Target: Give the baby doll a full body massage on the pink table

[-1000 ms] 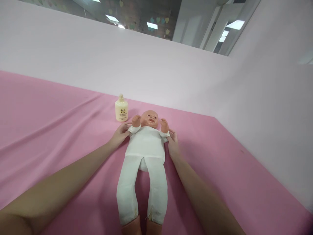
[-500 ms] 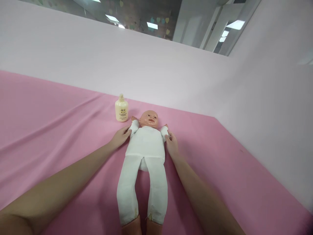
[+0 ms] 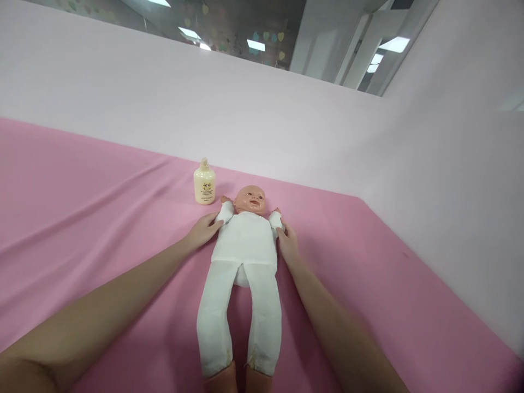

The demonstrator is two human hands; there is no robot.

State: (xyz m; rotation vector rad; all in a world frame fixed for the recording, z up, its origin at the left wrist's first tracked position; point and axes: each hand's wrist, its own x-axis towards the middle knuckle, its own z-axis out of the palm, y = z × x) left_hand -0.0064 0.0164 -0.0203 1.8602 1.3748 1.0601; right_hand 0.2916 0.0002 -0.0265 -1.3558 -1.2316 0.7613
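A baby doll (image 3: 246, 240) with a white cloth body lies on its back on the pink sheet (image 3: 123, 229), its head toward the wall. My left hand (image 3: 205, 229) grips the doll's bent arm on the left, thumb on top and the other fingers partly hidden behind the sleeve. On the other side, my right hand (image 3: 288, 240) grips the doll's right-side arm in the same way. Both of the doll's arms are raised beside its head. Its legs stretch toward me, and the feet are cut off by the lower edge of the view.
A cream-coloured pump bottle (image 3: 204, 184) stands upright just left of the doll's head. Behind the sheet rises a white wall (image 3: 245, 125), which turns a corner at the right. Above it a window or mirror (image 3: 237, 33) shows lights. Folds run across the sheet at the left.
Both hands stay on the doll's arms. The left thumb has shifted slightly on the sleeve; otherwise the scene has barely moved.
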